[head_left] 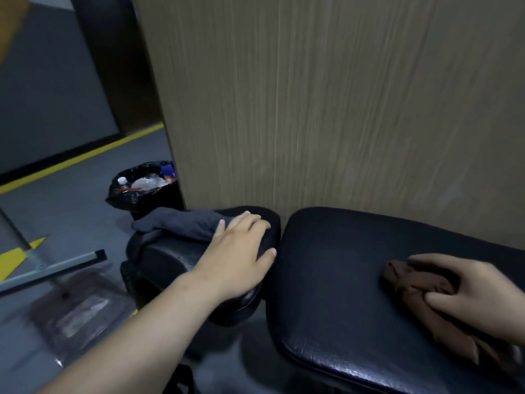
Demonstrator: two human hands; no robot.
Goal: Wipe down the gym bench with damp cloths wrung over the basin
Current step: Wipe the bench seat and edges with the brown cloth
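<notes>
— Starting at the fingers (250, 223): the left hand (241, 251) is laid flat, fingers spread, on the grey cloth (181, 224) over the small pad (176, 257); nothing is gripped.

— And the right hand (477, 291)?

— It is closed around the brown cloth (412, 282) on the worktop (341, 294). The grey cloth overhangs the pad's edge; it could be pushed off toward the bin (147, 186).

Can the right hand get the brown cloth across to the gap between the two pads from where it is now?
Probably yes. The right hand presses the brown cloth on the large pad, and bare vinyl lies between it and the gap. The left hand rests beside that gap.
</notes>
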